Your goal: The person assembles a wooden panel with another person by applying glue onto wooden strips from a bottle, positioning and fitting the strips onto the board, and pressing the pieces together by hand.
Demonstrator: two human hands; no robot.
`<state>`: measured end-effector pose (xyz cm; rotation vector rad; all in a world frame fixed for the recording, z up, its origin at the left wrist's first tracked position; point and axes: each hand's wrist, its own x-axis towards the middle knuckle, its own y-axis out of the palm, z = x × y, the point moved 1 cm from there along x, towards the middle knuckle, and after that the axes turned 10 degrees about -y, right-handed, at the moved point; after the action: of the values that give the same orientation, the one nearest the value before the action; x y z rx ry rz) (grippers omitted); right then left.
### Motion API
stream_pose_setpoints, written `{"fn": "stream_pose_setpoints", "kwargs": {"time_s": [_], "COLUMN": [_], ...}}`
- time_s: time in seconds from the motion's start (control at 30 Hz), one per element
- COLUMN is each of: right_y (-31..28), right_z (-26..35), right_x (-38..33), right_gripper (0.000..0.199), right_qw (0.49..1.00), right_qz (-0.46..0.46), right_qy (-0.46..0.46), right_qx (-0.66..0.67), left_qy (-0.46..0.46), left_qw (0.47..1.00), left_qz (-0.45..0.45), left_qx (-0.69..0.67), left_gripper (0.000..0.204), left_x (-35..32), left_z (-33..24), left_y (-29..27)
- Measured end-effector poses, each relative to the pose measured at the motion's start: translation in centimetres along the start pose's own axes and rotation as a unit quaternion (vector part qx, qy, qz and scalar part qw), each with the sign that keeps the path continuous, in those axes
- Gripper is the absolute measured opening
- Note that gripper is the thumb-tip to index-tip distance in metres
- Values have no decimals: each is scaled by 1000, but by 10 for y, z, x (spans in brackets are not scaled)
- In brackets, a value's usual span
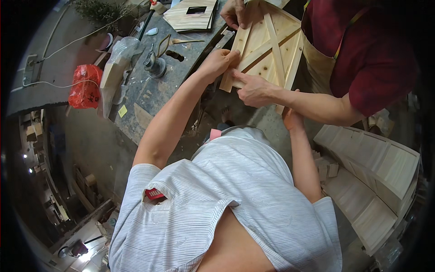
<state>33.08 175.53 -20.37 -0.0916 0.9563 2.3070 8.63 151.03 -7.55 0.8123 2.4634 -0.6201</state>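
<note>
A light wooden panel (265, 65) with knots and crossing diagonal slats is held tilted between me and a co-worker. My left hand (218, 64) grips the edge strip on its left side, thumb and fingers closed on the wood. Down at the panel's near right corner is my right hand (293, 119), closed around the edge, its fingers partly hidden behind the wood. One hand of the co-worker (253, 89) pinches the near left corner, close to my left hand. Their other hand (234, 14) presses the same strip farther up.
On the grey workbench (174, 97) at left stand a metal tool with a cord (155, 65), a brush (188, 41) and stacked wooden boards (190, 16). A red bag (84, 86) lies past its left edge. Large pale wooden panels (369, 158) lean at right. The co-worker (358, 59) stands opposite.
</note>
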Motion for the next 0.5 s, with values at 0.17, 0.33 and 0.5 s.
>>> {"fn": "stream_pose_setpoints", "kwargs": {"time_s": [0.17,0.33,0.5], "right_y": [45,40,38], "right_z": [7,6,1], "right_x": [0,12,18], "right_gripper": [71,66,42], "right_qw": [997,993,997], "right_qz": [48,28,25], "right_qy": [61,110,60], "right_qx": [-16,13,-29], "left_qy": [-19,2,-4], "left_qw": [999,995,999], "left_qz": [-20,21,-3], "left_qx": [-19,-99,-36], "left_gripper": [51,47,47], "left_x": [-1,2,4], "left_z": [8,6,4], "left_y": [9,18,18]}}
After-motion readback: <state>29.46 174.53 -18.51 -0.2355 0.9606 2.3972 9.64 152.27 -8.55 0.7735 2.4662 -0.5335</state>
